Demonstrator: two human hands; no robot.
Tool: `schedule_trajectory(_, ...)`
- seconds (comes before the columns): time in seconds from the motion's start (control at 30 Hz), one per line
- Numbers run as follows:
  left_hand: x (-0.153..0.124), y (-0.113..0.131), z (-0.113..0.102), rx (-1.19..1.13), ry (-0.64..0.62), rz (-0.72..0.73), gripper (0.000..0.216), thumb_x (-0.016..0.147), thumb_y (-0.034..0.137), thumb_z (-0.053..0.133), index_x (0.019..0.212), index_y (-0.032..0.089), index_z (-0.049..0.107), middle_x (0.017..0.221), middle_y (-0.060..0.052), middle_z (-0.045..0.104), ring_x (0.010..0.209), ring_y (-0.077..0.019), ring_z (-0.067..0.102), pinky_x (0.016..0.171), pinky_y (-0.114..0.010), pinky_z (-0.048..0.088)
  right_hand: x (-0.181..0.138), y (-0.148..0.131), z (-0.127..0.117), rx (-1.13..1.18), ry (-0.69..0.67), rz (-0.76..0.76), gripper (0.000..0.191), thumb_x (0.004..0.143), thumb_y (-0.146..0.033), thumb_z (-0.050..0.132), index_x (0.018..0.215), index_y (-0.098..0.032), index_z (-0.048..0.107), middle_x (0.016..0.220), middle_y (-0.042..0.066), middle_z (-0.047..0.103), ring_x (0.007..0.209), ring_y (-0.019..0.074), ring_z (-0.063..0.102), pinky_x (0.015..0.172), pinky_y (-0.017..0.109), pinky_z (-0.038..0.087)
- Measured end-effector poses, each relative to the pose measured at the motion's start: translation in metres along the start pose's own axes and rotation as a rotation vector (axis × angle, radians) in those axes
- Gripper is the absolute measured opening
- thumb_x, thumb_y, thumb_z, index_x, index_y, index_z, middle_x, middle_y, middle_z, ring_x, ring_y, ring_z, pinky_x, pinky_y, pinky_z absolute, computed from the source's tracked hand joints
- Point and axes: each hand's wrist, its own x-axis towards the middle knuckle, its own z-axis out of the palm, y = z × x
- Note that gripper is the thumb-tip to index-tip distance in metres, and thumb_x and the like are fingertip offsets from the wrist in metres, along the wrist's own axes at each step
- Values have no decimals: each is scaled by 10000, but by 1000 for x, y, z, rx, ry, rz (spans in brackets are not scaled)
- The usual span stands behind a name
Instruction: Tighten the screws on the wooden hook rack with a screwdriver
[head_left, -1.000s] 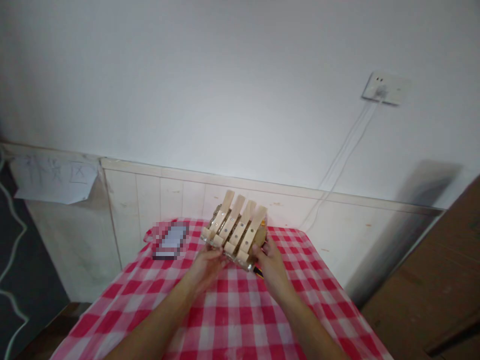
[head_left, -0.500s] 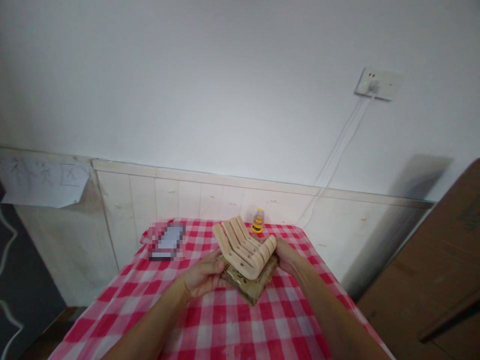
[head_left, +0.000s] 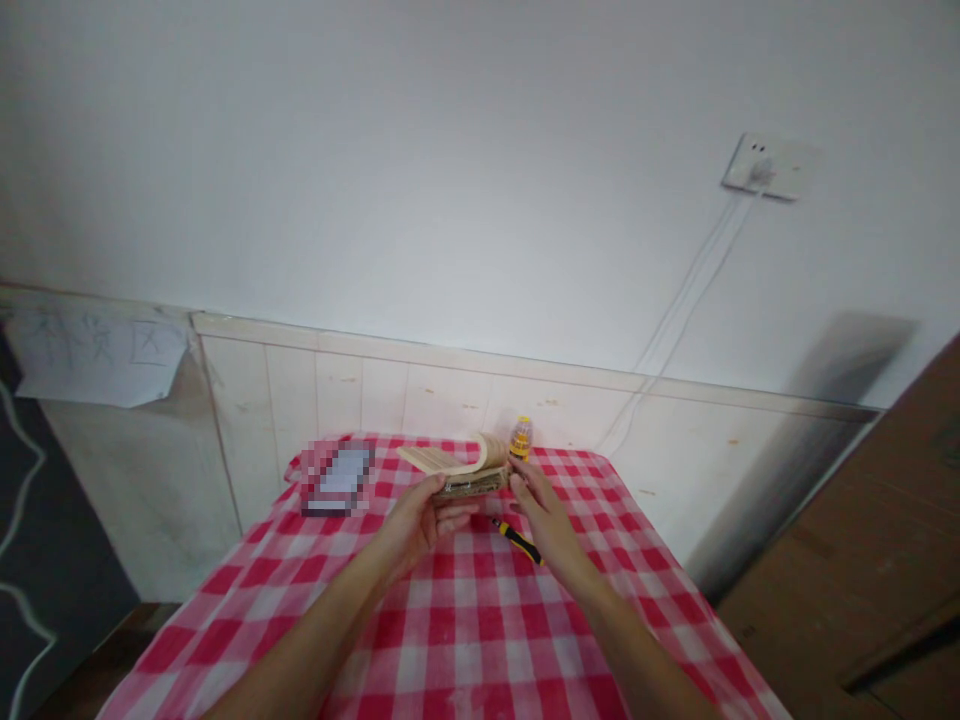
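A pale wooden slatted piece (head_left: pixel 491 453) with a curled-up right end sits on a brown, rough-edged block (head_left: pixel 472 487). Both are held just above the table, their near side facing me. My left hand (head_left: pixel 421 520) is closed on the block's left end, thumb on top and fingers beneath. At the other end, my right hand (head_left: pixel 541 505) holds the right edge with its fingertips. A black and yellow screwdriver (head_left: pixel 517 542) lies on the cloth below the block, its far end close to the block's shadowed underside.
A red and white checked cloth (head_left: pixel 435 640) covers the table. A partly pixelated phone-like device (head_left: pixel 341 480) lies at the back left. A clear container with a yellow cap (head_left: pixel 521 438) stands behind my right hand. A brown board (head_left: pixel 847 560) leans on the right.
The wooden piece and block have been tilted, so their near edge now shows rather than the top. They have shifted slightly left, and the screwdriver has come into view.
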Motion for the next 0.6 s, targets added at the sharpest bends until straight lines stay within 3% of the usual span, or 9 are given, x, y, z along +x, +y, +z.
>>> schedule_trajectory(0.13, 0, -6, 2, 11, 41, 97, 383, 742, 350, 826, 1045, 130, 746, 1076, -150, 800, 943, -274, 775, 785, -338, 620, -2, -1, 4, -196, 8, -162, 625, 936, -695, 518, 1344, -247, 671, 1459, 126, 607, 1377, 306, 533, 1183, 562, 390)
schedule_trajectory(0.23, -1, -14, 5, 55, 60, 190, 446, 708, 321, 861, 1102, 154, 738, 1160, -134, 781, 1007, -275, 757, 823, -344, 607, -8, -5, 5, -292, 17, -218, 646, 987, -680, 425, 1396, -229, 641, 1511, 130, 566, 1449, 293, 465, 1248, 553, 298)
schedule_trajectory(0.43, -2, -20, 8, 97, 41, 219, 494, 720, 327, 848, 1165, 155, 719, 1256, -156, 740, 1094, -309, 724, 836, -365, 599, -44, -19, 20, -424, -84, -400, 609, 1064, -531, 367, 1626, -310, 287, 1702, 39, 275, 1575, 238, 242, 1287, 520, 235)
schedule_trajectory(0.6, -2, -21, 8, 82, 47, 214, 491, 712, 312, 849, 1157, 149, 720, 1244, -157, 743, 1093, -308, 723, 869, -383, 592, -34, -24, 19, -389, -141, -370, 632, 1062, -575, 315, 1632, -305, 267, 1700, 42, 271, 1574, 238, 246, 1286, 524, 227)
